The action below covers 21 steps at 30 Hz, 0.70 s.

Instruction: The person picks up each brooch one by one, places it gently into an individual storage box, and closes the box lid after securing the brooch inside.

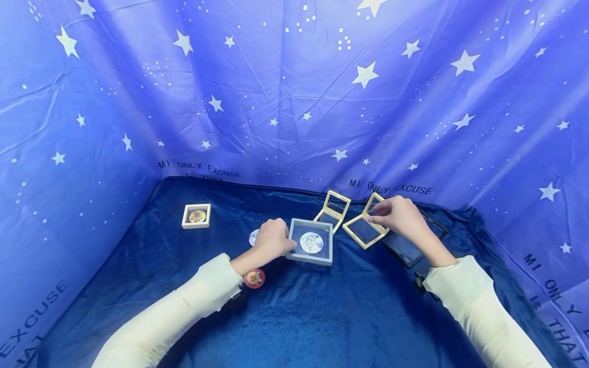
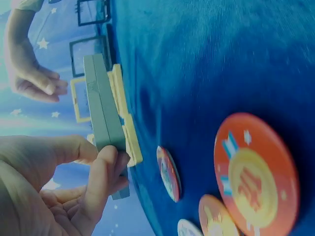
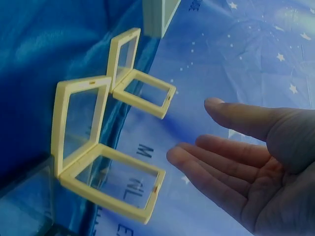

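My left hand pinches the left edge of a square grey display frame between thumb and fingers. Behind its clear window sits a round white-and-blue badge. The left wrist view shows the grey frame edge-on, thumb and fingertips at its near end. My right hand hovers by two cream hinged frames, its fingers relaxed and holding nothing in the right wrist view. Both the nearer cream frame and the farther cream frame stand unfolded, with clear film in each half.
At the far left lies a closed pale frame with a yellow badge inside. Loose round badges lie around my left forearm, including a red badge, an orange badge and a multicoloured badge. Dark frames lie under the right hand's side.
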### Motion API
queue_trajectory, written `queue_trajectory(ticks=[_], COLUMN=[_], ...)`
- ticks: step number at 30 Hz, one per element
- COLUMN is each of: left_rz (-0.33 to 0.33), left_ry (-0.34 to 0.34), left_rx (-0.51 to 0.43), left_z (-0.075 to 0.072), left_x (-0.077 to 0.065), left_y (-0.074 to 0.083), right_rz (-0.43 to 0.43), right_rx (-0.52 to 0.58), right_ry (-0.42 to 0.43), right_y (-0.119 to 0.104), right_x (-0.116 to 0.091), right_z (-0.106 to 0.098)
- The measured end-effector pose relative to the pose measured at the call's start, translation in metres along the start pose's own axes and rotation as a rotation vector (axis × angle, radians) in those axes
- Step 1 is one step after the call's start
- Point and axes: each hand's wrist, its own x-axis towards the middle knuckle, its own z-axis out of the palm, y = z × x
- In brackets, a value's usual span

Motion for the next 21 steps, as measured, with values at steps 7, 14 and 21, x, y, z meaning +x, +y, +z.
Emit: queue_trajectory(ticks=[7, 14, 21], left_rz=[-0.048, -0.064, -0.115], left_ry=[0.024, 0.072, 0.116], left_rx=[0.001, -0.006, -0.006], left_z=[-0.019, -0.040, -0.062], left_x=[0.001, 0.006, 0.010], left_y=[-0.012, -0.030, -0.045], right_rz=[0.029, 0.057, 0.073], right_rx=[0.010, -0.004, 0.005], right_ry=[0.035, 0.063, 0.072], right_y=[0.013, 0.021, 0.028], right_x=[0.001, 0.002, 0.004], right_z=[-0.006, -0.012, -0.015])
